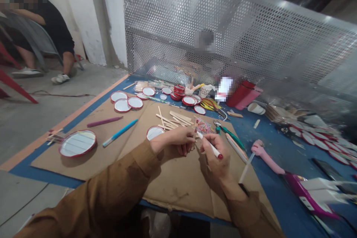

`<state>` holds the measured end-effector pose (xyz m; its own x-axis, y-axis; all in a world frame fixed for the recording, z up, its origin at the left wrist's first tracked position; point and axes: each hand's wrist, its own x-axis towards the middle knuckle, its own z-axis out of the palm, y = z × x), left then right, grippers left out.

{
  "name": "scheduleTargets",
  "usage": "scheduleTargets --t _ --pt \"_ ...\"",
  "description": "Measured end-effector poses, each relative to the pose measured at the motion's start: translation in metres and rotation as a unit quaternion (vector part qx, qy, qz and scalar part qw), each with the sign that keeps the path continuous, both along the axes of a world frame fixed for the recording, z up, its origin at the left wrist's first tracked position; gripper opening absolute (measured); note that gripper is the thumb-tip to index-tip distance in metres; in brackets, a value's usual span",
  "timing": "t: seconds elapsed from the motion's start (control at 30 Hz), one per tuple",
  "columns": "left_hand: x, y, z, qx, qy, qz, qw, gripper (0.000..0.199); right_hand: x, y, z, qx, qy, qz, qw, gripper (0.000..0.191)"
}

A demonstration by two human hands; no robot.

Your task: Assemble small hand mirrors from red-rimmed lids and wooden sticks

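2 hands work over a cardboard sheet (178,189) on a blue counter (275,197). L hand (173,142) holds 1 wooden stick (195,130), its fingers (187,142) together & clamped on it, w/ most of the visible stick rising just past the fingertips. Stick stands near upright, long axis tilted slightly, top end pointing away from the person. R hand (216,156) holds 1 white marker (210,145) w/ a red end, its fingers (208,142) clamped round the barrel. Marker's long axis runs diagonally: white tip points up-left at the stick, red end points down-right. Tip is right at the stick; can't tell if touching.

Near the hands: approx 8 loose sticks (174,121) in a pile just beyond L hand, 1 heap of colored rubber bands (202,126), 1 pair of green-handled pliers (229,134). 1 red-rimmed lid (155,132) sits just beside L hand, 3 lids (122,105) lie grouped further left, 1 large lid (77,143) w/ ruled lines lies at far left. 1 purple marker (104,121) & 1 blue marker (119,132) lie betw them. 1 other person (47,33) sits well apart, upper left.
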<state>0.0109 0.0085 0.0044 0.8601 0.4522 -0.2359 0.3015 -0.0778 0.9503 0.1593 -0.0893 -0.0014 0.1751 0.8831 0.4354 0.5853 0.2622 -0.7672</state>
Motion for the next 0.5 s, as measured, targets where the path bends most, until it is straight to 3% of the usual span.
scheduleTargets --t 0.5 --pt "0.0003 0.0003 -0.0019 0.0 0.002 0.003 1.0 0.025 -0.0011 -0.0008 0.0004 0.0 -0.013 -0.006 1.0 0.019"
